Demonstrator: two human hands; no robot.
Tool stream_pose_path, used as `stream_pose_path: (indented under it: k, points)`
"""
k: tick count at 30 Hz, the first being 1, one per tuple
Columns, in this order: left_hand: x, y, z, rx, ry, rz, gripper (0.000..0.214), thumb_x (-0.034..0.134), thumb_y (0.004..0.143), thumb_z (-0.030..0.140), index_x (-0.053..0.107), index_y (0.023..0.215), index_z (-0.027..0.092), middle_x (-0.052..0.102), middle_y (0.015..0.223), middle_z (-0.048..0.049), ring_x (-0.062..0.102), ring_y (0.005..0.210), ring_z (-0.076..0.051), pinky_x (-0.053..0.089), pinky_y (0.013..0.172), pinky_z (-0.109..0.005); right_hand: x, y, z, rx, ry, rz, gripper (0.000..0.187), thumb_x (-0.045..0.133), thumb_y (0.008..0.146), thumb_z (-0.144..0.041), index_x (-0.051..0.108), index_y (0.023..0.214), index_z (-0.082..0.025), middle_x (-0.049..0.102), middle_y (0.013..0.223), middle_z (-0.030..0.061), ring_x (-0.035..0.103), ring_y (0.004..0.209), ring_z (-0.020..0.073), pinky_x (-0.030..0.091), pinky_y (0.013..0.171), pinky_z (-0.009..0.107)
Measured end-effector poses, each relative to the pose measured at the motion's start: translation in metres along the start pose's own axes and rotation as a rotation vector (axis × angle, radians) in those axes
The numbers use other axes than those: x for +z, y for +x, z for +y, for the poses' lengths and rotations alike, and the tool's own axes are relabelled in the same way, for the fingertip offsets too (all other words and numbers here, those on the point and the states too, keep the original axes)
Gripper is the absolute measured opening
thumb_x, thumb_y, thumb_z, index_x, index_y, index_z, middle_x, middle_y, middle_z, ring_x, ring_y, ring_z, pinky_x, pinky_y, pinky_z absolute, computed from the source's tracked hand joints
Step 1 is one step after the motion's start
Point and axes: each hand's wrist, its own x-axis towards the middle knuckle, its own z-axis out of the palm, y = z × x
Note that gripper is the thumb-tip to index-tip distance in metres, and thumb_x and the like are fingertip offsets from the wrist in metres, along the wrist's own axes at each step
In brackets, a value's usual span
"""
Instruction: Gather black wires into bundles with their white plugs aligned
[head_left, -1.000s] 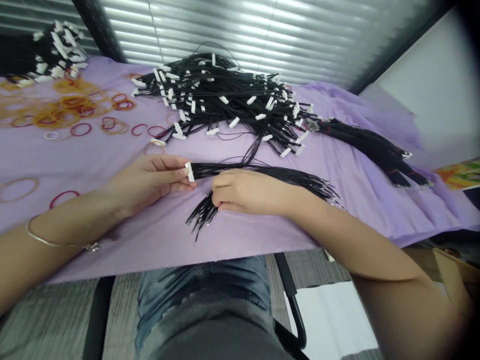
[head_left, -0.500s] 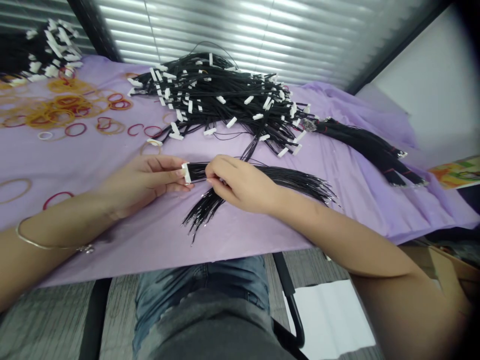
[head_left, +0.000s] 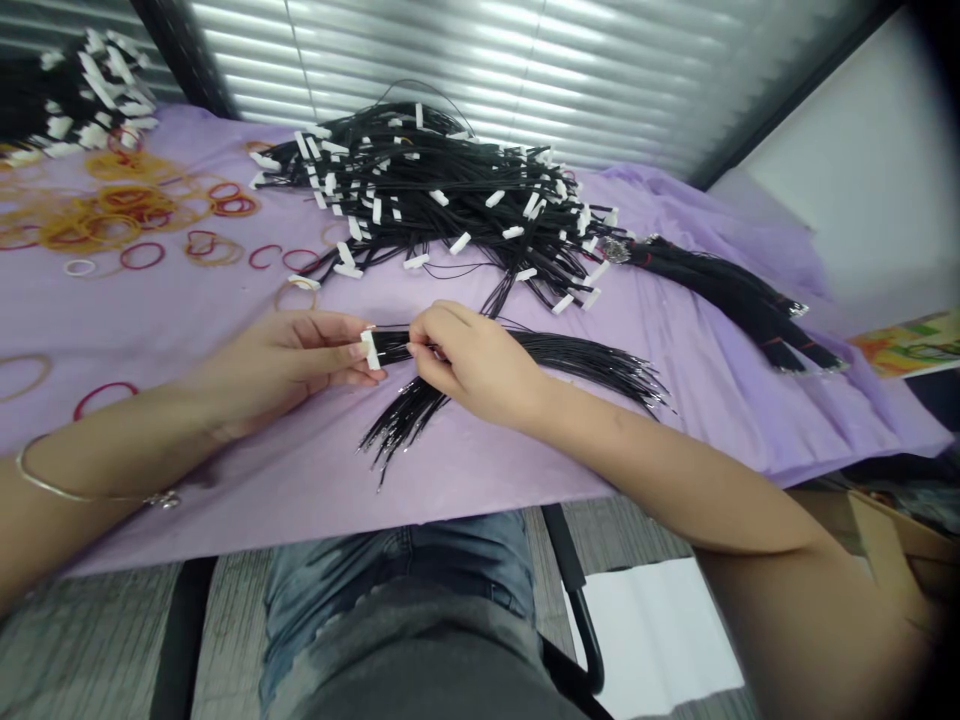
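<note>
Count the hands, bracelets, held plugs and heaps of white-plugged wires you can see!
Hands: 2, left hand and right hand
Heaps of white-plugged wires: 2
Bracelets: 1
Held white plug: 1, in the left hand; the right hand pinches its wires
Total: 6

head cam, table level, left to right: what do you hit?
Rubber bands → left hand → white connector → right hand → loose black wire ends → tied black wire bundles → colourful printed sheet.
</note>
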Motion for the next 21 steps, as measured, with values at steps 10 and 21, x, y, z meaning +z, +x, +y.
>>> stream_pose_path:
  k: [10, 21]
  points:
    - [0.001, 0.001, 0.001, 0.024, 0.010, -0.031, 0.017, 0.083, 0.074, 0.018, 0.075, 0.087, 0.011, 0.074, 0.081, -0.0049, 0.069, 0.071, -0.012, 0.057, 0.067, -0.016, -0.001, 0.001, 0.000, 0.055, -0.024, -0.052, 0.015, 0.043, 0.099, -0.018, 0.057, 0.096, -0.012, 0.058, 0.090, 0.0066, 0.053, 0.082, 0.0169, 0.042, 0.075, 0.029]
    - [-0.001, 0.002, 0.000, 0.022, 0.058, -0.014, 0.023, 0.083, 0.075, 0.021, 0.077, 0.095, 0.011, 0.076, 0.091, -0.0088, 0.068, 0.074, -0.013, 0.056, 0.068, -0.016, 0.008, 0.003, -0.006, 0.024, -0.105, -0.116, 0.019, 0.042, 0.102, -0.019, 0.059, 0.096, -0.011, 0.061, 0.094, 0.0082, 0.055, 0.085, 0.0180, 0.042, 0.074, 0.030]
